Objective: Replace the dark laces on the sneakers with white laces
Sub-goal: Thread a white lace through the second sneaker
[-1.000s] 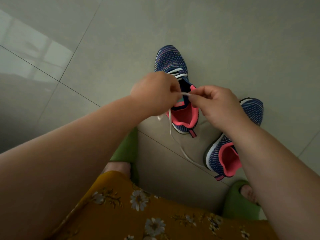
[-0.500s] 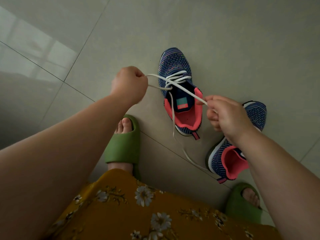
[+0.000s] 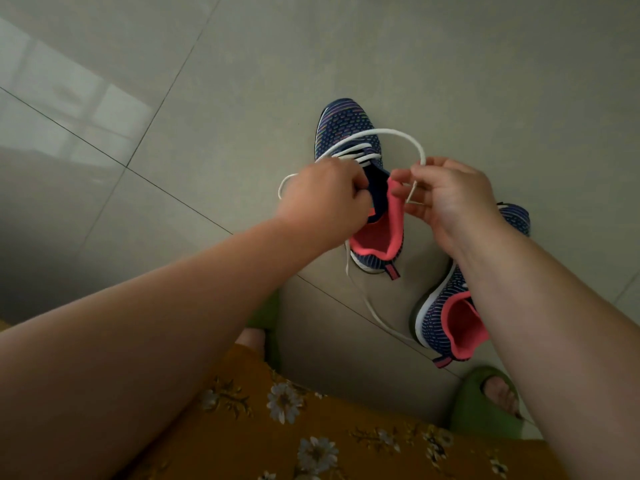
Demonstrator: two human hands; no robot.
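Note:
A blue knit sneaker [image 3: 347, 131] with pink lining stands on the grey floor, toe pointing away from me. A white lace [image 3: 388, 132] is threaded through its front eyelets and arcs in a loop over the toe. My left hand [image 3: 323, 206] hovers over the shoe's tongue with its fingers curled at the eyelets; what it holds is hidden. My right hand [image 3: 450, 199] pinches the lace's tip just right of the shoe's collar. Another stretch of lace trails across the floor toward the second sneaker [image 3: 450, 317], which lies lower right, partly behind my right forearm.
Grey floor tiles [image 3: 207, 98] spread all around, with a grout line running diagonally under the shoes. My feet wear green slippers [image 3: 485, 400] at the bottom, one mostly hidden by my left arm. A mustard floral dress [image 3: 311, 434] fills the lower edge.
My hands pulled the lace taut apart, then came back together over the sneaker. The lace is now slack, looped over the toe, and my right hand holds its tip.

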